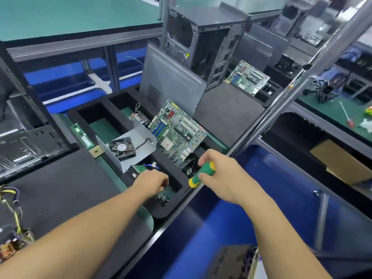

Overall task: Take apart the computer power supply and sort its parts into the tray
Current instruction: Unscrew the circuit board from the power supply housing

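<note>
Okay, left hand reaches forward over the near corner of the black foam tray, forearm stretched out long and palm down. Its fingers are bunched and point down into the tray's nearest compartment, just above a small heap of dark screws. I cannot tell whether the fingertips pinch a screw or only hover.

Right hand is at the tray's right edge, wrist bent inward. Its fingers and thumb are wrapped tight round the green-and-yellow handle of a screwdriver. The handle lies slantwise with its yellow end toward the tray's near corner; the shaft is hidden.

Inside the tray, a fan lies on a bent grey metal cover in a middle compartment. A green motherboard leans in the slot beside it.

Well left of the tray, at the frame's lower-left corner, sits the power supply board with coils and yellow wires, partly cut off.
</note>
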Demonstrator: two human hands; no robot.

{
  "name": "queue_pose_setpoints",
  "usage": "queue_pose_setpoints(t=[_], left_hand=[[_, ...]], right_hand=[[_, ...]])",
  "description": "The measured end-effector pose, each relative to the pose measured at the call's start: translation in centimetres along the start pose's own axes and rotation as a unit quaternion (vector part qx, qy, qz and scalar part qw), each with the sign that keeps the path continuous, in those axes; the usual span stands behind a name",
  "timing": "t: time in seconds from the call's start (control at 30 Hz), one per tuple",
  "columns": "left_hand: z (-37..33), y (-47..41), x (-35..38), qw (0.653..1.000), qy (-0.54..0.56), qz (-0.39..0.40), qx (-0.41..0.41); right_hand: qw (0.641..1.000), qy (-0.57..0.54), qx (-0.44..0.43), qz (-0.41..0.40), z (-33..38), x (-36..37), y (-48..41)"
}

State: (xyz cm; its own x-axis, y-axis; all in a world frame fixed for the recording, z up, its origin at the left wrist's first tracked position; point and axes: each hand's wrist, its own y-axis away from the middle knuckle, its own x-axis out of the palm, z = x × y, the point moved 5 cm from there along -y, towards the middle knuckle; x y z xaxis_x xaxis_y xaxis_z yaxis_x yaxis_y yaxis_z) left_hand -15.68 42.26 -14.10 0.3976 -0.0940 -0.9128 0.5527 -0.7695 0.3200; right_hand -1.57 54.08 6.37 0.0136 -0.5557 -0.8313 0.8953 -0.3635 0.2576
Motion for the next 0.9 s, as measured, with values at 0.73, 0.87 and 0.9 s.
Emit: queue_pose_setpoints(t=[0.73,0.87,0.9], left_hand=[[5.3,10.9,-6.5,0.964,0.208,-0.165,-0.037],[9.1,17.4,-7.2,0.974,0.135,-0.178,-0.039],[10.0,19.1,-7.3,0.975,0.116,-0.189,-0.033]], right_hand=[[0.992,-0.007,-0.119,-0.035,10.0,1.3,-0.9],[0.982,-0.015,-0.188,-0.005,15.8,3.7,-0.7],[0.979,-0.017,-0.205,0.011,17.3,4.5,-0.7]])
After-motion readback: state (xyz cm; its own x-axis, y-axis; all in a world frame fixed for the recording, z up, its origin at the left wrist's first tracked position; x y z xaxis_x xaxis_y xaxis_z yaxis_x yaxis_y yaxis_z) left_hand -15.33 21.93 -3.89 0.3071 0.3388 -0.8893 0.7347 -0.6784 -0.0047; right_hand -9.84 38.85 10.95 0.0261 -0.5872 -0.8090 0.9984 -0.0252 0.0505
